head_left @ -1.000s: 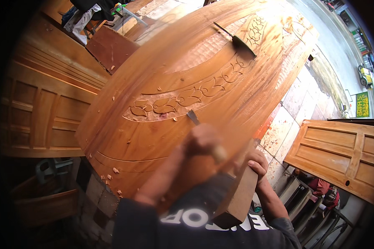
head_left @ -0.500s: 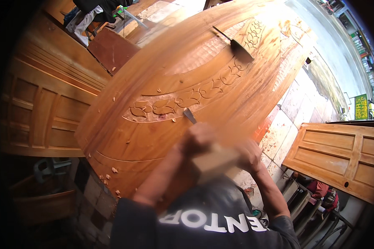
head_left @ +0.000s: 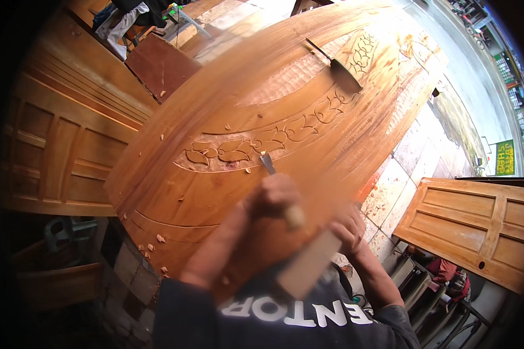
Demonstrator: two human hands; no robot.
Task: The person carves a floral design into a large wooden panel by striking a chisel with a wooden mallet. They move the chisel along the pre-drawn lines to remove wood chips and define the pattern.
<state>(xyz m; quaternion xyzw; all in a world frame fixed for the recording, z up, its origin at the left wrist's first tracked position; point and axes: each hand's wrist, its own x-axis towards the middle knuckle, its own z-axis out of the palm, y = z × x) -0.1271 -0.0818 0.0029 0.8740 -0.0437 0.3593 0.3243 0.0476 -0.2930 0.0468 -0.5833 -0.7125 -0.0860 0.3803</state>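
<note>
A large wooden panel point(head_left: 180, 209) lies below me, carved with a band of leaves point(head_left: 236, 150). My left hand point(head_left: 276, 192) is closed round a chisel point(head_left: 268, 163), whose blade rests at the band's lower edge with a small pale chip at its tip; the pale handle shows below my fist. My right hand point(head_left: 348, 228) grips a long rectangular wooden block point(head_left: 307, 263), blurred, held down and to the right of the chisel. A dark long-handled tool point(head_left: 344, 73) lies across the upper part of the panel.
Panelled doors stand at left point(head_left: 70, 163) and right point(head_left: 460, 221). A reddish board point(head_left: 160, 67) and cloths point(head_left: 128, 23) are at upper left. A plastic chair point(head_left: 64, 238) is at lower left. Wood shavings point(head_left: 378, 198) lie on the tiles; a street point(head_left: 454, 46) runs at upper right.
The block in my right hand swung up toward the chisel handle half a second ago and is now lower, away from it. The chisel stays near the band, with a chip now at its tip.
</note>
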